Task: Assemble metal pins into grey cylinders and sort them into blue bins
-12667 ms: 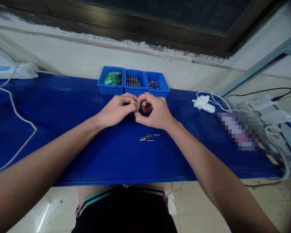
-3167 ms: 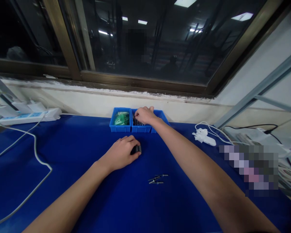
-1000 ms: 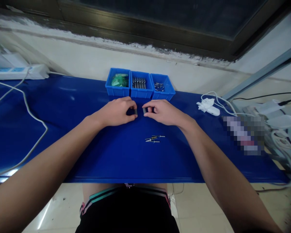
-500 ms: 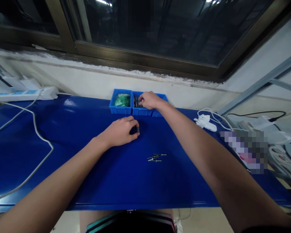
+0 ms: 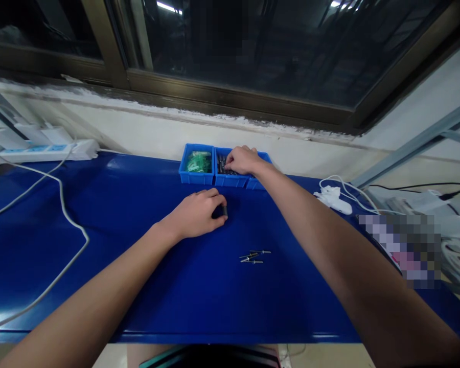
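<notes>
My left hand is at the middle of the blue table, thumb and fingers closed on the ends of a small dark cylinder. Beyond it, my right hand reaches into the middle blue bin, where several dark cylindrical pieces lie. Its fingers are pinched together among them; whatever is between the fingertips is hidden. On the table nearer to me lies a small group of pop rivets, touched by neither hand.
A left blue bin holds green pieces; a right one is mostly behind my wrist. White cables and a power strip are at left. A white device with a cord lies at right.
The whole view has shifted a little, so everything sits slightly right and lower. My left hand keeps the dark cylinder, and my right hand stays in the middle bin.
</notes>
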Demonstrator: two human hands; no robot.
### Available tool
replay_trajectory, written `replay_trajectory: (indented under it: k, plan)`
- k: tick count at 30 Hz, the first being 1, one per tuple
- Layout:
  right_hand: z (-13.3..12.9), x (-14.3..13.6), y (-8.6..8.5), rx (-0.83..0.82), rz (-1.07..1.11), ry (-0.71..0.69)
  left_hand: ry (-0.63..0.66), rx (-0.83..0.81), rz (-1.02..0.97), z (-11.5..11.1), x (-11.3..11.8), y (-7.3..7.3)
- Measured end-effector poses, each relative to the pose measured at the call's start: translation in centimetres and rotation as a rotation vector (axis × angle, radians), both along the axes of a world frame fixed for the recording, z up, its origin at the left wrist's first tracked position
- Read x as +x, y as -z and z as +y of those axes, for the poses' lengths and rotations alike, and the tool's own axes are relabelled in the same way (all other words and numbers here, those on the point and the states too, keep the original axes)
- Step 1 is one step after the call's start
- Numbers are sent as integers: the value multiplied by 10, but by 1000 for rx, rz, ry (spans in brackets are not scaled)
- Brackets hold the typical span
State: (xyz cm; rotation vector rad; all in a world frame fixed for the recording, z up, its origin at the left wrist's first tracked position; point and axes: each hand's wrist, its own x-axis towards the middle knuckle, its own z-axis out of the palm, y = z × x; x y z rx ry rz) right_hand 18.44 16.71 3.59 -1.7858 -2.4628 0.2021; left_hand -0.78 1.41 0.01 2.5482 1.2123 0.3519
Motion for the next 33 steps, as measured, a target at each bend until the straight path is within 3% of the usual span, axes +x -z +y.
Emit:
replay_trajectory:
  k: [8,15,19,23,27,30,33]
  plan:
    - [2,-11,1,7,28,31,5,2,5,0,1,1]
    - [0,-3,-7,1,79,54,14,12,-5,0,0,1]
    - [-9,5,-13,128,219,102,-13,17,-34,0,1,1]
    - [-44,15,-8,413,631,116,-171,-56,-250,3,5,2]
    - [-101,28,13,364,849,5,-344,-352,-746,8,9,-2]
    - [-134,36,28,269,818,-134,-419,-575,-951,10,11,-6]
    - [-150,39,31,239,651,-268,-389,-643,-990,7,12,-6]
